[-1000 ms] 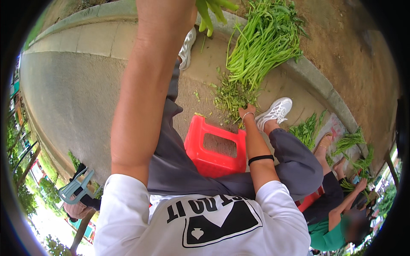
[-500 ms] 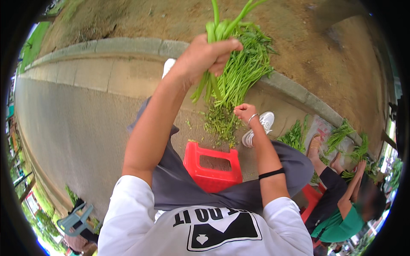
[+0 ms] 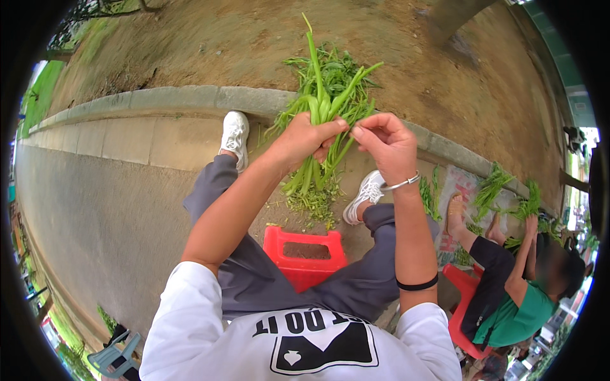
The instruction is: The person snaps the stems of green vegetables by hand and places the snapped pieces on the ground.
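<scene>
My left hand (image 3: 306, 138) is wrapped round a bunch of long green vegetable stalks (image 3: 324, 109), their tips pointing away from me and their other ends sticking out below the fist. Close beside it, my right hand (image 3: 389, 145) has thumb and forefinger pinched together near the left thumb. What lies in that pinch, if anything, is too small to make out. Beyond both hands a heap of leafy green stalks (image 3: 343, 71) rests by the kerb, partly hidden by the bunch. Small green trimmings (image 3: 312, 209) are scattered on the pavement below the left hand.
A red plastic stool (image 3: 304, 272) stands between my legs. The stone kerb (image 3: 184, 98) runs behind the heap, with bare soil beyond. At right, a person in a green top (image 3: 516, 324) sits bent over more greens (image 3: 492, 185) on a plastic sheet (image 3: 459, 190).
My left hand has come lower and nearer with the bunch. My right hand has risen from beside the heap to the stalks. My view has shifted slightly.
</scene>
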Action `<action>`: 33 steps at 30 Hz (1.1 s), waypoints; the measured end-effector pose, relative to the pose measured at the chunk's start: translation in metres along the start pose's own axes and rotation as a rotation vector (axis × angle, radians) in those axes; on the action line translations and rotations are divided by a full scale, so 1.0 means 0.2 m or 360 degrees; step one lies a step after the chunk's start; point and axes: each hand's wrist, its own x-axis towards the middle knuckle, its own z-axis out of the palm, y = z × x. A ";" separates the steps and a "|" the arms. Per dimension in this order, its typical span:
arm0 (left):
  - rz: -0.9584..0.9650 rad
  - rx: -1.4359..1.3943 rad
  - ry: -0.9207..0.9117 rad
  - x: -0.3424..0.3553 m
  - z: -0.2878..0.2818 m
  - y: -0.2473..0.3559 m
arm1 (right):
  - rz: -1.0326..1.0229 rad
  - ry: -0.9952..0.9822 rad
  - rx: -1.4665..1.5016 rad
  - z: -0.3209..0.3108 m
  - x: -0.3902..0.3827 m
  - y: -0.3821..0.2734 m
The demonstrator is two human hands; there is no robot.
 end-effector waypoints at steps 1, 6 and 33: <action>-0.0011 0.0026 -0.0004 0.00 0.01 -0.01 | -0.0018 -0.0001 0.0024 0.01 0.01 0.00; -0.0123 0.0021 -0.0125 0.06 0.04 -0.01 | -0.0100 0.0126 0.0104 -0.04 0.11 0.05; -0.0273 -0.0398 -0.0456 0.17 0.05 -0.06 | 0.0088 -0.0151 -0.0120 -0.18 0.18 0.04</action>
